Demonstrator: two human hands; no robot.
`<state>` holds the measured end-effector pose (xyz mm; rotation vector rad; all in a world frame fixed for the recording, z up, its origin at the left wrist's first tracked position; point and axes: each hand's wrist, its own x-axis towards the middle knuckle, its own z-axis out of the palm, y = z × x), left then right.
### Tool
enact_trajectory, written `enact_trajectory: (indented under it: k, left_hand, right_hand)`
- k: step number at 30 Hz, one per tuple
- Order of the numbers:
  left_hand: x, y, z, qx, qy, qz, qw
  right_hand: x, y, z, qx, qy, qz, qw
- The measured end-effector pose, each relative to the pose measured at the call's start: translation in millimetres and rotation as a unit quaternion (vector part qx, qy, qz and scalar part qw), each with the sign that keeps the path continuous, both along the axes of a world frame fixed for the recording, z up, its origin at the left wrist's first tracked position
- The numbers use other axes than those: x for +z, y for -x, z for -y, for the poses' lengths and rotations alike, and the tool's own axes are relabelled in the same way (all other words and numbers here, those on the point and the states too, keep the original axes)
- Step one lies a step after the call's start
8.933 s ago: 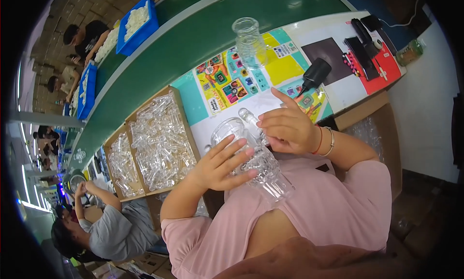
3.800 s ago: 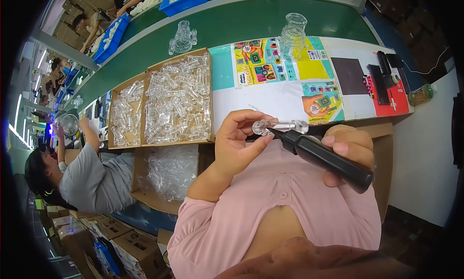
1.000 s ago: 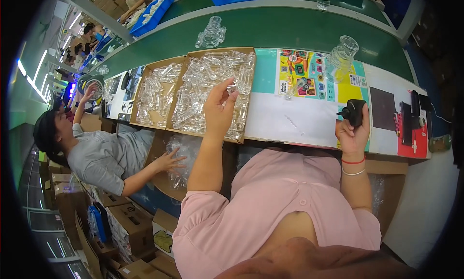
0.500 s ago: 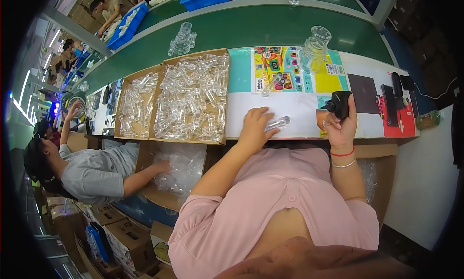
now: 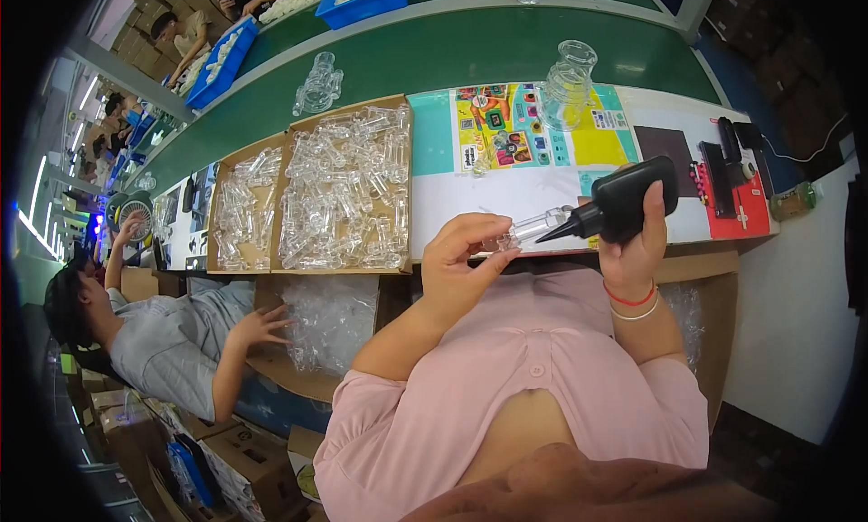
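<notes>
Black bottle (image 5: pixel 633 196) wrapped in our right hand (image 5: pixel 633 261), we hold its nozzle (image 5: pixel 568 228) close to the clear tubular piece (image 5: pixel 548 221) pinched by our left hand (image 5: pixel 459 261), at the bench's (image 5: pixel 436 204) near edge, right of the cardboard tray (image 5: pixel 344 271).

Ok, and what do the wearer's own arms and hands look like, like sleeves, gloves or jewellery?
Both hands are ungloved. The left hand has no band or bracelet showing at its wrist. The right hand has a thin red band at the wrist, with a slim, pale bangle beside it. Loose, short pink sleeves leave both forearms uncovered.
</notes>
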<state>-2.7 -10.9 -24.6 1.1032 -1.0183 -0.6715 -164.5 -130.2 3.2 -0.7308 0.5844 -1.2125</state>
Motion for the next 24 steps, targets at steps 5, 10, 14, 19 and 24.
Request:
enact_trajectory:
  k: [5, 10, 14, 19, 24]
  left_hand:
    - [6.0, 6.1, -3.1, 0.005, 0.078, 0.065, 0.995]
    - [2.1, 8.7, -1.4, 0.016, 0.140, 0.029, 0.990]
    - [3.4, 8.7, -2.3, 0.020, 0.151, 0.046, 0.987]
    - [4.0, 8.4, -2.7, 0.023, 0.158, 0.050, 0.986]
    - [3.0, 9.5, -4.9, 0.021, 0.149, 0.028, 0.988]
  right_hand:
    - [13.5, 2.4, -16.7, -0.009, 0.216, -0.039, 0.975]
    - [18.8, 2.7, -25.3, -0.032, 0.337, -0.073, 0.938]
    - [15.9, 9.7, -23.4, -0.059, 0.459, -0.146, 0.874]
    - [27.0, 18.0, -27.6, -0.053, 0.561, -0.243, 0.790]
    - [24.4, 21.1, -29.7, -0.048, 0.578, -0.213, 0.786]
